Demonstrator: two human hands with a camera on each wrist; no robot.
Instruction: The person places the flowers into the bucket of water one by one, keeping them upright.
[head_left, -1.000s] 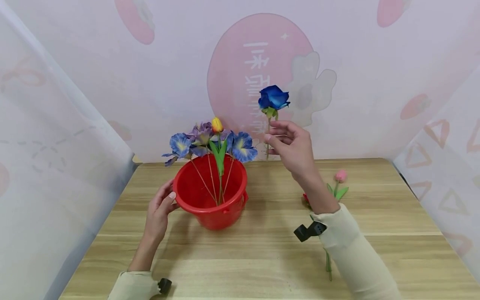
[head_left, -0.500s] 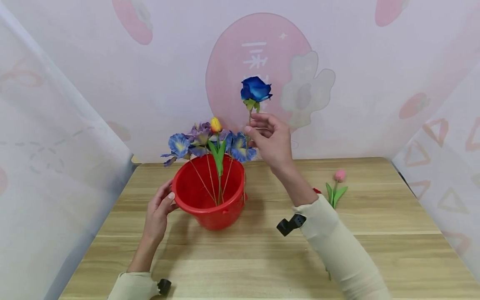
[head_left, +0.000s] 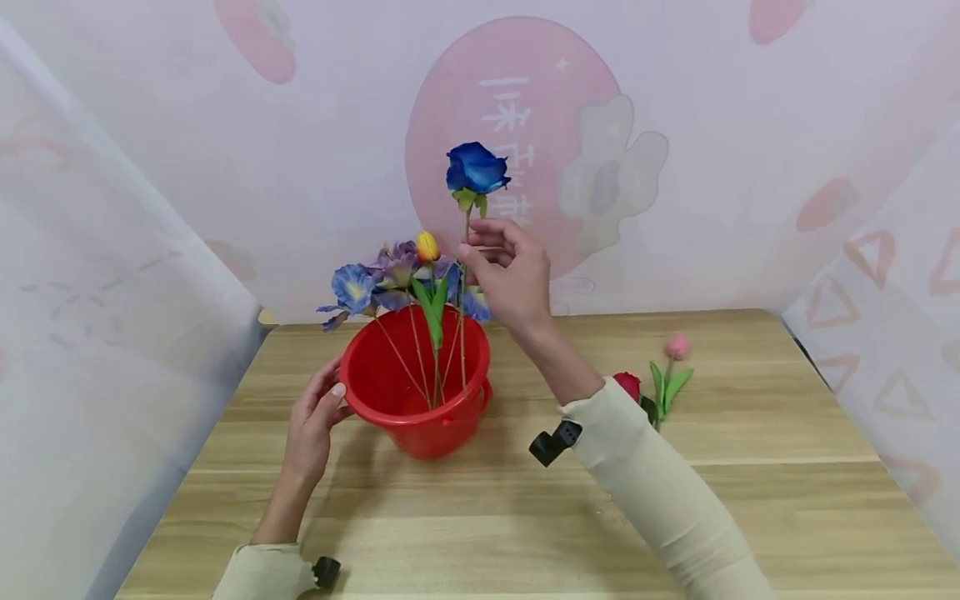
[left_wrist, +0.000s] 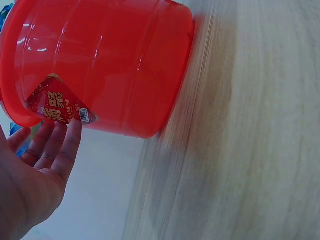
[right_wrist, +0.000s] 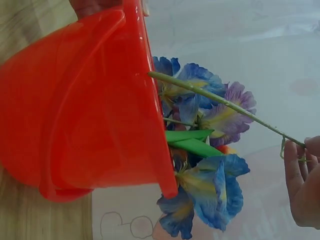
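Note:
My right hand (head_left: pixel 513 271) pinches the stem of a blue rose (head_left: pixel 476 169), holding it upright above the right side of a red bucket (head_left: pixel 431 437). In the right wrist view the lower end of the rose stem (right_wrist: pixel 225 102) reaches the bucket's rim; whether it is below the rim I cannot tell. My left hand (head_left: pixel 311 421) rests against the bucket's left side, its fingers (left_wrist: pixel 67 150) fairly straight and touching the wall by a label (left_wrist: pixel 57 102). Inside the bucket stand blue irises (head_left: pixel 352 287), a purple iris (head_left: pixel 396 265) and a yellow-red tulip (head_left: pixel 428 247).
On the wooden table (head_left: pixel 450 533), right of the bucket, lie a red flower (head_left: pixel 628 384) and a pink tulip (head_left: pixel 678 347) with green leaves. My right sleeve covers part of their stems. A patterned cloth (head_left: pixel 337 125) hangs behind the table.
My right hand has carried the blue rose leftward, from the right of the bucket to over its mouth. My left hand stays at the bucket's side. The red flower shows more now.

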